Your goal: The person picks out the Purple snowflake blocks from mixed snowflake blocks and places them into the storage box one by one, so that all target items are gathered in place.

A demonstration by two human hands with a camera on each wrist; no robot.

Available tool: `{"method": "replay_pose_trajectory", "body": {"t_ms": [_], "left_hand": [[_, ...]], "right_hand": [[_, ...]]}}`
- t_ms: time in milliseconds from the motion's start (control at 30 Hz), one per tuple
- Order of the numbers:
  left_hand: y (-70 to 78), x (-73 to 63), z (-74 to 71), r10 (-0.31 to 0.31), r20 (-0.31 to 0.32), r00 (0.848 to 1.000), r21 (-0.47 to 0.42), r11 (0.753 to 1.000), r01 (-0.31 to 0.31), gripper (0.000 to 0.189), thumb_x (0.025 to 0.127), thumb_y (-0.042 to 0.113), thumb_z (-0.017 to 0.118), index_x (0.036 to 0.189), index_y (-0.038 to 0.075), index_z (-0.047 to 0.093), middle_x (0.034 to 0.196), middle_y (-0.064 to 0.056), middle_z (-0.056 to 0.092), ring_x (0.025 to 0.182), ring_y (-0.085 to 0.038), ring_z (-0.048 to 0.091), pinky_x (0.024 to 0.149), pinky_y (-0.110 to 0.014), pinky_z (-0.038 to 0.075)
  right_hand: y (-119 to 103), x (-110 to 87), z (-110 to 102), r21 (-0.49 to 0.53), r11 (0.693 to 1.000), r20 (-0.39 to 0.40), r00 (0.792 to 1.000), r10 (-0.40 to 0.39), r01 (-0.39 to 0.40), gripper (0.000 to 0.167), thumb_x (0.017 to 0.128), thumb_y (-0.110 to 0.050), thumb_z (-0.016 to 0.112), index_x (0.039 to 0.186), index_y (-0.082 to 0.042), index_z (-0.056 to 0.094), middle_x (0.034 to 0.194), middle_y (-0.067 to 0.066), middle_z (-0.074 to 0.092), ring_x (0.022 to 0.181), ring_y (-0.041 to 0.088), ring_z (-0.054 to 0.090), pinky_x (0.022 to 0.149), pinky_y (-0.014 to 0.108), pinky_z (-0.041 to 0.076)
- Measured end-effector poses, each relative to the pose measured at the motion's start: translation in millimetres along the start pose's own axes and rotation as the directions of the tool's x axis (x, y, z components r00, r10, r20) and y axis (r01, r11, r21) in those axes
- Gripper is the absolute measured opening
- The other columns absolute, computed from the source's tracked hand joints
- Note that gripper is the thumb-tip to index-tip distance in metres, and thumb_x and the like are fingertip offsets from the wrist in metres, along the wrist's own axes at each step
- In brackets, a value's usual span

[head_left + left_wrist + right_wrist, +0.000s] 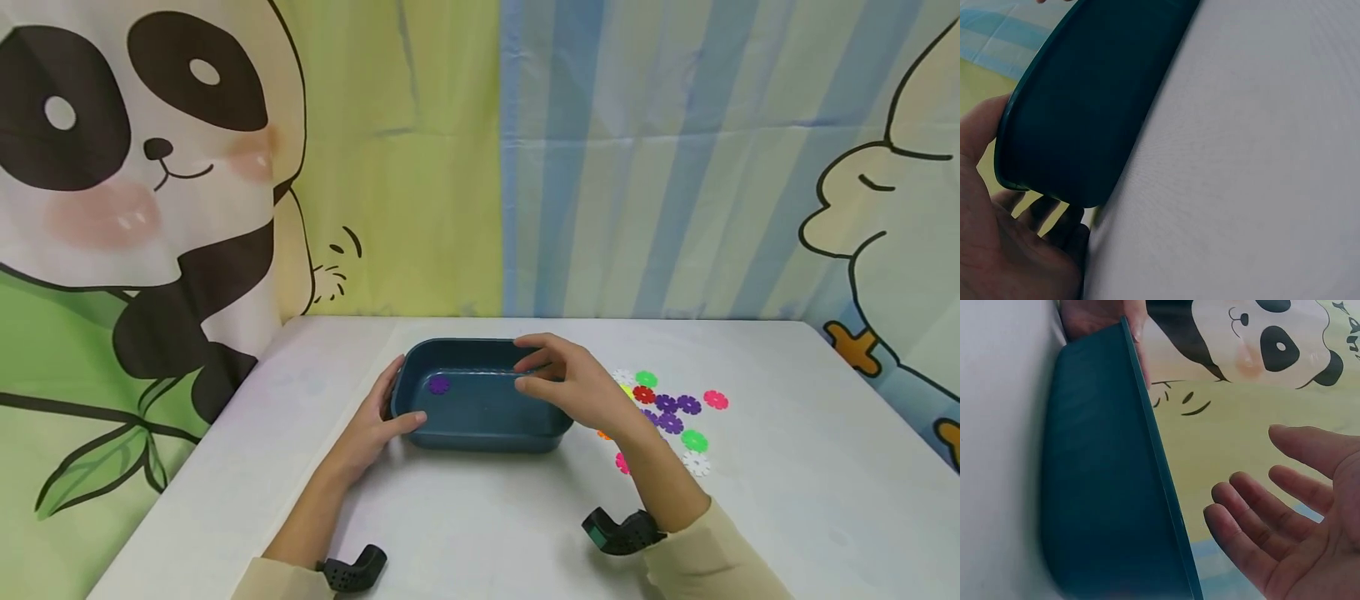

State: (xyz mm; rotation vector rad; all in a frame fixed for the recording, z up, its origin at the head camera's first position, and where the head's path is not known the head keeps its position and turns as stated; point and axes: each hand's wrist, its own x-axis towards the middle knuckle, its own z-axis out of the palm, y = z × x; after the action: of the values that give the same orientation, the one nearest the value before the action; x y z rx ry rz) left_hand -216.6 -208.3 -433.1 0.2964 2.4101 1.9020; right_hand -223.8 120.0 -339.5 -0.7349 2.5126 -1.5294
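Note:
A dark teal rectangular plastic bin (480, 437) stands on the white table. One purple snowflake-shaped disc (438, 384) lies inside it toward the left. My left hand (377, 425) grips the bin's left end, thumb over the near rim and fingers along the outside; the left wrist view shows the fingers against the end wall. Over the bin's right end hovers my right hand (562, 379), fingers spread and loosely bent. In the right wrist view nothing sits between that hand's fingers (1254, 512), and they are apart from the bin.
To the right of the bin lie several loose snowflake discs (670, 422) in purple, red, green, pink, white and other colours, partly hidden by my right forearm. Behind the white table (810, 467) hangs a printed curtain (420, 208) with a panda.

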Motion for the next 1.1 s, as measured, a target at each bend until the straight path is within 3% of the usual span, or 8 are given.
{"method": "replay_pose_trajectory", "body": {"t_ms": [267,700,1100], "left_hand": [[0.4,-0.5,0.0,-0.008,0.004,1.000,0.006,1.000,0.008,0.094,0.092,0.025,0.074,0.166,0.026,0.016,0.174,-0.007,0.017,0.162,-0.030,0.009,0.129,-0.060,0.004],[2.6,0.4,-0.4,-0.014,-0.007,1.000,0.026,1.000,0.014,0.093,0.093,0.022,0.071,0.167,0.025,0.015,0.174,-0.007,0.016,0.162,-0.030,0.008,0.129,-0.059,0.005],[1.7,0.3,-0.3,0.000,-0.009,1.000,0.030,1.000,0.001,0.094,0.092,0.023,0.073,0.167,0.025,0.016,0.174,-0.009,0.017,0.162,-0.031,0.010,0.129,-0.059,0.005]], "right_hand": [[2,-6.4,-11,-0.022,0.999,-0.030,0.999,0.043,-0.044,0.052,0.097,-0.022,0.071,0.147,-0.019,0.055,0.126,0.009,0.069,0.109,0.024,0.069,0.094,0.042,0.058],[15,-22.7,-33,-0.121,0.987,-0.077,0.992,0.095,-0.104,0.045,0.097,-0.023,0.071,0.139,-0.013,0.061,0.125,0.014,0.071,0.116,0.031,0.068,0.091,0.046,0.060],[42,-37.6,-52,-0.187,0.976,-0.166,0.983,0.084,-0.115,0.040,0.097,-0.021,0.072,0.135,-0.012,0.065,0.124,0.014,0.073,0.112,0.034,0.070,0.085,0.044,0.063]]}}
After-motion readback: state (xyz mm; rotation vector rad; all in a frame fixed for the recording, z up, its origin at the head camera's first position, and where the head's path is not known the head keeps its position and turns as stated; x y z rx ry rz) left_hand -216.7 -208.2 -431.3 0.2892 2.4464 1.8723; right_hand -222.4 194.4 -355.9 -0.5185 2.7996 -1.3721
